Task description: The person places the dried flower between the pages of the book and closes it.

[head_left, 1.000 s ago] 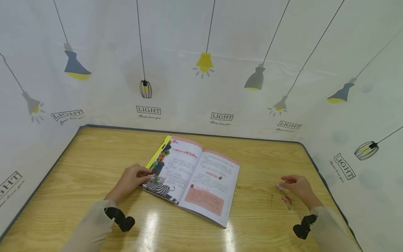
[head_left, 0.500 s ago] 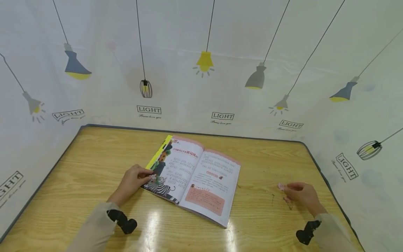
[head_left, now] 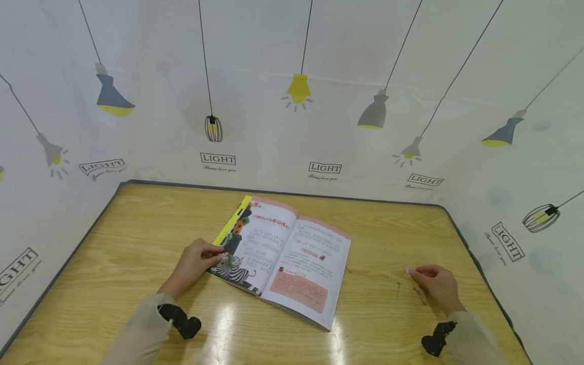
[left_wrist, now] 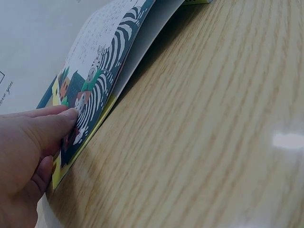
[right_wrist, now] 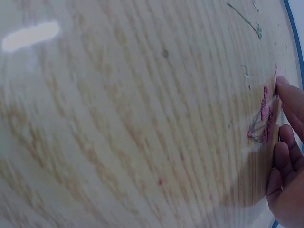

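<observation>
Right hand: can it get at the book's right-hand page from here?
Probably yes: only tabletop and a few thin scraps lie between the right hand and that page, though the hand seems to pinch a small pink piece.

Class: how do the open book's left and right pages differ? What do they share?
The left page has zebras at its lower corner; the right page has a pink box low down. The left hand holds the left page's edge, while no hand touches the right page. The left page has a yellow strip along its outer edge; the right page shows none. Both carry printed text and a pink top band.
</observation>
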Tool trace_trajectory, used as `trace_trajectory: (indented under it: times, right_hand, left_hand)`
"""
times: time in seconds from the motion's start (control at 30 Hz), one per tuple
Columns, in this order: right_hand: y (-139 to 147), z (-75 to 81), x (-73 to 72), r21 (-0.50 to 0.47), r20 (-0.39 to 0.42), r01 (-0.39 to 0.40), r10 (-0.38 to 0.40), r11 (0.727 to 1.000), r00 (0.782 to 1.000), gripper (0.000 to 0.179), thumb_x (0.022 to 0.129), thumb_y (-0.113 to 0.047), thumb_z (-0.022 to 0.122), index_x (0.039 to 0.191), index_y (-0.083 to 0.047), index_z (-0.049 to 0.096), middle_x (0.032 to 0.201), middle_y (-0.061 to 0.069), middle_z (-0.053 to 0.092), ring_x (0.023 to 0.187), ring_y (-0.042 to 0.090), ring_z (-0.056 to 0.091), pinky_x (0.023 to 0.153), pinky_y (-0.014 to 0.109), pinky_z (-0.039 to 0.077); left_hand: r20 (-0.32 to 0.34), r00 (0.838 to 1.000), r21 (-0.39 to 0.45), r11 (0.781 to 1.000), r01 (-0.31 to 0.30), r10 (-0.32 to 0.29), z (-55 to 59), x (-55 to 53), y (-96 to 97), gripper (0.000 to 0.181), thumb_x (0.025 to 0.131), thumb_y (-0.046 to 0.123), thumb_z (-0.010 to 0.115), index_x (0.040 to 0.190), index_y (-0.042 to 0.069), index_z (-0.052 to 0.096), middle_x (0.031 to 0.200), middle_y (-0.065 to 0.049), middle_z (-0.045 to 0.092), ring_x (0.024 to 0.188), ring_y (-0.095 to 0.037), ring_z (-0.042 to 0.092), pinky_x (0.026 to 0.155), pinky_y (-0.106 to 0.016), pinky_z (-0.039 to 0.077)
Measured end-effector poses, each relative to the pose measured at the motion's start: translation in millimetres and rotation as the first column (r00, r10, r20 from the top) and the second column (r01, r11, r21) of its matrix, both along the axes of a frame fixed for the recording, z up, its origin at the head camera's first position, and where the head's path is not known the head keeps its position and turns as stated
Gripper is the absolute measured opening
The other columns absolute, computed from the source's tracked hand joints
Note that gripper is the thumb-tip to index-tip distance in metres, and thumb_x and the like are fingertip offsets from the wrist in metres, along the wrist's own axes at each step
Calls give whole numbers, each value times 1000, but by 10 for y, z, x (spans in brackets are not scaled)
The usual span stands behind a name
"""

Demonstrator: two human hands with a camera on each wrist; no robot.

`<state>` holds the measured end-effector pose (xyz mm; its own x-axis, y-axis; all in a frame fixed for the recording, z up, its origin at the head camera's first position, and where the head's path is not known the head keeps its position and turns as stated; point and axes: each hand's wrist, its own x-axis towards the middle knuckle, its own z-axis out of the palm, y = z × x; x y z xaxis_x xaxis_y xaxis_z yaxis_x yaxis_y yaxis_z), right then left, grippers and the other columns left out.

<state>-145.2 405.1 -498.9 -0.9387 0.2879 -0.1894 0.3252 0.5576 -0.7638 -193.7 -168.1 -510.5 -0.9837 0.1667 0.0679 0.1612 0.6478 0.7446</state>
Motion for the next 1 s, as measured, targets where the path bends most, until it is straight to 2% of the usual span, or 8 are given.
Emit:
trace_trajectory:
  times: [0.23,0.47,0.63,0.77,0.87,1.0]
  right_hand:
    - [-29,-7,-16,-88,3,26,-25,996,1000,47,83,-24,69,109,13,57,76,3,65,55,14,61,51,26,48]
    - [-13,-33,-29,-199,13,77,-76,977,997,44,82,-21,70,107,14,59,70,1,64,52,14,59,51,28,49]
    - [-11,16,-8,-223,-20,78,-85,972,996,44,82,-20,70,107,14,59,75,-1,66,55,14,60,55,28,51]
    - [-42,84,7,-283,-32,95,-108,955,994,49,81,-23,71,109,14,58,79,0,66,55,18,61,56,32,52]
    - [-85,154,2,-266,-25,116,-127,957,992,56,79,-30,72,113,12,57,83,2,66,54,23,62,53,35,51]
    - [-159,255,-57,-98,-54,117,-123,988,991,59,79,-39,70,113,8,59,94,7,65,68,9,59,58,26,48]
  left_hand:
    - [19,1000,5,1000,-6,6,8,5,-2,22,82,8,69,102,2,70,85,-5,52,77,-16,48,66,-26,43]
    - [40,999,9,1000,-8,8,14,11,0,22,82,8,68,104,2,70,86,-5,52,77,-17,48,66,-27,43]
    - [45,999,10,1000,-12,12,23,10,5,22,83,8,68,104,2,69,86,-5,53,78,-17,48,67,-28,44]
    - [44,999,10,1000,-14,14,32,12,8,23,83,8,68,104,2,69,86,-5,52,78,-17,48,68,-29,43]
    - [41,999,8,1000,-11,11,30,12,7,23,83,8,68,104,2,69,86,-5,52,78,-17,48,67,-29,43]
    - [34,999,6,1000,-4,4,21,11,2,22,83,8,67,104,2,69,86,-5,52,78,-17,48,67,-29,43]
